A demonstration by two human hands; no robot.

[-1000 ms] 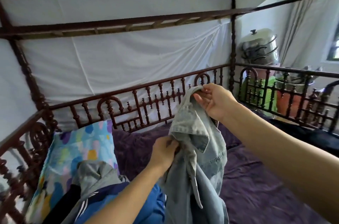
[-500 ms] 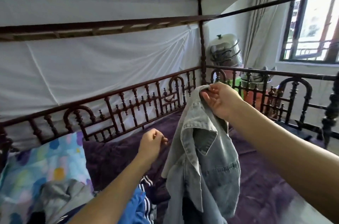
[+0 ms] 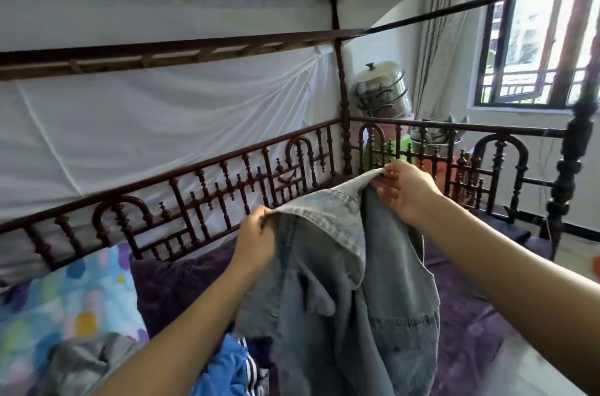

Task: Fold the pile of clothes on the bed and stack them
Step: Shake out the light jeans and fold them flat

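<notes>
Right, near first: the unfolded pile (image 3: pixel 227 366) sits at the near-left corner of the bed (image 3: pixel 181 285), a blue top with a grey piece (image 3: pixel 91 360) next to it, against the pillow (image 3: pixel 65 291). The jacket (image 3: pixel 357 298) hangs in the air just past that, over mid-bed, with its hem out of frame. Left hand (image 3: pixel 256 235) pinches its top edge by the collar. Right hand (image 3: pixel 402 191) pinches the other end, higher and farther off. Both grip denim.

The collar is flopped over and one side sags. My call: shift the grips out to the shoulder seams, pull taut and let it hang square. Then lay it flat on the bare blanket (image 3: pixel 464 324) right of centre, clear of the pile. The rail (image 3: pixel 207 197) and pots (image 3: pixel 384 93) sit well behind, so no snag risk there.
</notes>
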